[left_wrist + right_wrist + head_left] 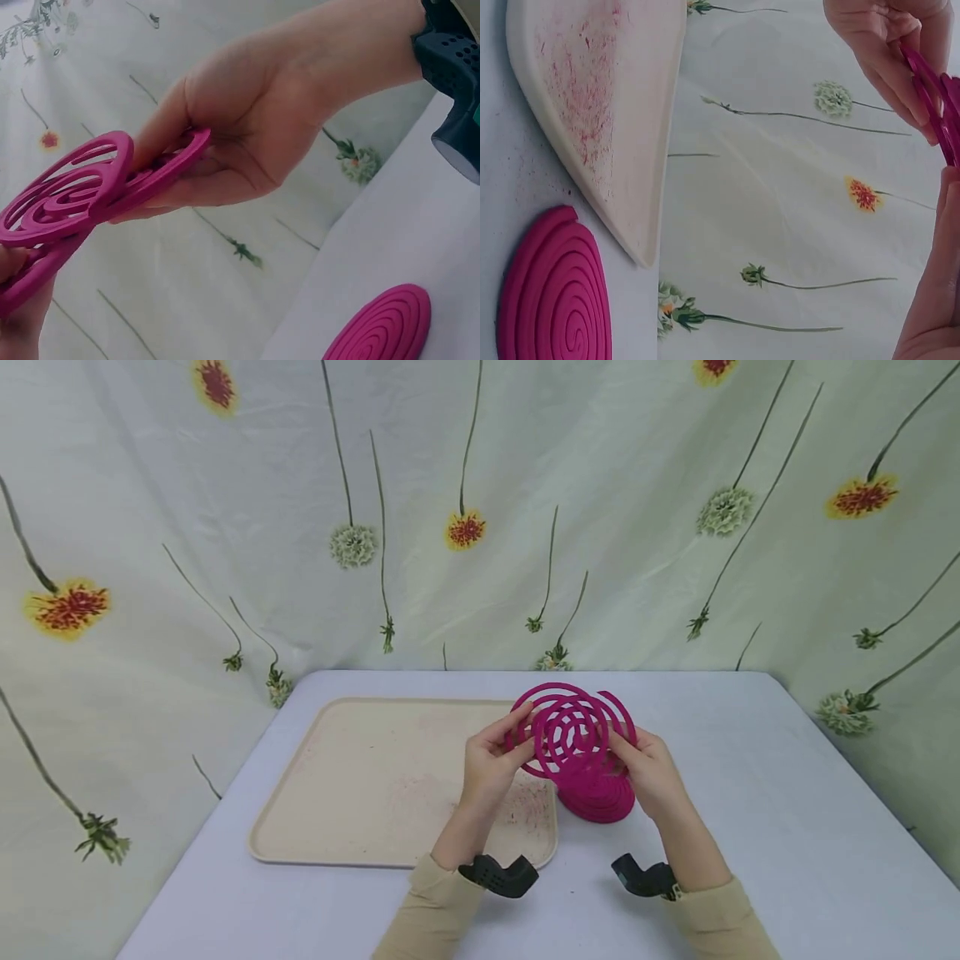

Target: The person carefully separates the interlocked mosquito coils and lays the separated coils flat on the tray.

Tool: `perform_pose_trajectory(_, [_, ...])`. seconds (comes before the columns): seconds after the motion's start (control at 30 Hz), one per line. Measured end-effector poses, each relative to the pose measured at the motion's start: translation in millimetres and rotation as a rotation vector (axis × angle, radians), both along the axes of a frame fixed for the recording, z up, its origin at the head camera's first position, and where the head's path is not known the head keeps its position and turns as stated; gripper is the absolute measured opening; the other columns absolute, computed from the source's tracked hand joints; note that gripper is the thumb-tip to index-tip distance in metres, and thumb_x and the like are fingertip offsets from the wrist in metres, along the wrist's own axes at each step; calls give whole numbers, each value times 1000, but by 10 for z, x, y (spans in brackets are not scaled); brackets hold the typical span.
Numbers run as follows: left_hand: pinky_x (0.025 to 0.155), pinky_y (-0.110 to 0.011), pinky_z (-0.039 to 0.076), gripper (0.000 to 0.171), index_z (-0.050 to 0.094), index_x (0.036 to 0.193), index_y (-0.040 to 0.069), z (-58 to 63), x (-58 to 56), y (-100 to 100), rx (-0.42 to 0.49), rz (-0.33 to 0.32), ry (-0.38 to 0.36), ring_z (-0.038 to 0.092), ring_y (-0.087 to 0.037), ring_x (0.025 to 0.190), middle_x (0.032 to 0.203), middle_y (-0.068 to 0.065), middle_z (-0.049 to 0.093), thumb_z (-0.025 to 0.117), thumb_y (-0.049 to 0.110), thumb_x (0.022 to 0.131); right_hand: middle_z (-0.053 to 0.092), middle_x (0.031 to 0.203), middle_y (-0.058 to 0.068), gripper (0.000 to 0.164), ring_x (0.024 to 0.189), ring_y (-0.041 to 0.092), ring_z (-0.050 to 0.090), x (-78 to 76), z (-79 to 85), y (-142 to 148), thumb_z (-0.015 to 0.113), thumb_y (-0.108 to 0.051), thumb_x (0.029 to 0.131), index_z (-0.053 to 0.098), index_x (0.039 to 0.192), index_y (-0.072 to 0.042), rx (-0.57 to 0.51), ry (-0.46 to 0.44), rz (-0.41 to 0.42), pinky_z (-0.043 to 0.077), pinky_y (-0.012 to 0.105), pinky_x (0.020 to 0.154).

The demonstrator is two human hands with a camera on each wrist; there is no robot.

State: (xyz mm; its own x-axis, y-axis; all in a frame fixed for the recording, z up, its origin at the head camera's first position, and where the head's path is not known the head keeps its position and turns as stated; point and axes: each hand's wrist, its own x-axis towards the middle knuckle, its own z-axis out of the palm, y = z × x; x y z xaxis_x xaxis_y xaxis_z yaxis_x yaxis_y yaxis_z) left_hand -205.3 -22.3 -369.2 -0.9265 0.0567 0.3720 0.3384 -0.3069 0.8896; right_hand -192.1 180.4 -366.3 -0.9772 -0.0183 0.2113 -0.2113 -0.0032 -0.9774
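Both hands hold magenta mosquito coils up above the table, two spirals overlapping and partly separated from each other. My left hand pinches the left coil by its outer ring, the thumb on one side and fingers on the other. My right hand pinches the right coil at its edge. In the left wrist view, the coils stand at an angle, crossing each other. Beneath the hands, a tightly wound magenta coil lies flat on the table; how many lie stacked there I cannot tell.
A beige tray lies on the left of the white-covered table, with reddish crumbs near its right end. The flat coil lies close by its right edge. A flower-printed cloth hangs behind.
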Motion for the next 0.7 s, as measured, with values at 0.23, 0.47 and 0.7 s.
perform_pose_trajectory(0.23, [83, -31, 52, 37, 57, 125, -3, -12, 21, 15, 33, -22, 29, 63, -17, 101, 119, -15, 62, 60, -4, 88, 65, 79, -3, 16, 69, 10, 60, 4, -7, -7, 50, -19, 98, 63, 95, -11, -55, -11, 2, 51, 21, 63])
perform_pose_trajectory(0.47, [68, -26, 56, 19, 64, 102, -12, -1, -49, -276, -319, -287, 118, 63, -11, 74, 95, -24, 63, 62, -8, 84, 64, 71, 5, 19, 63, 14, 62, -10, 19, 262, 53, -7, 94, 59, 96, 11, 290, -34, 375, 54, 26, 63])
perform_pose_trajectory(0.7, [72, -34, 57, 19, 65, 103, -8, -4, -72, -337, -454, -402, 126, 64, -19, 77, 96, -22, 66, 62, -5, 84, 66, 74, 12, 20, 64, 21, 66, -32, 1, 292, 53, -7, 94, 61, 99, 11, 361, 9, 533, 56, 30, 66])
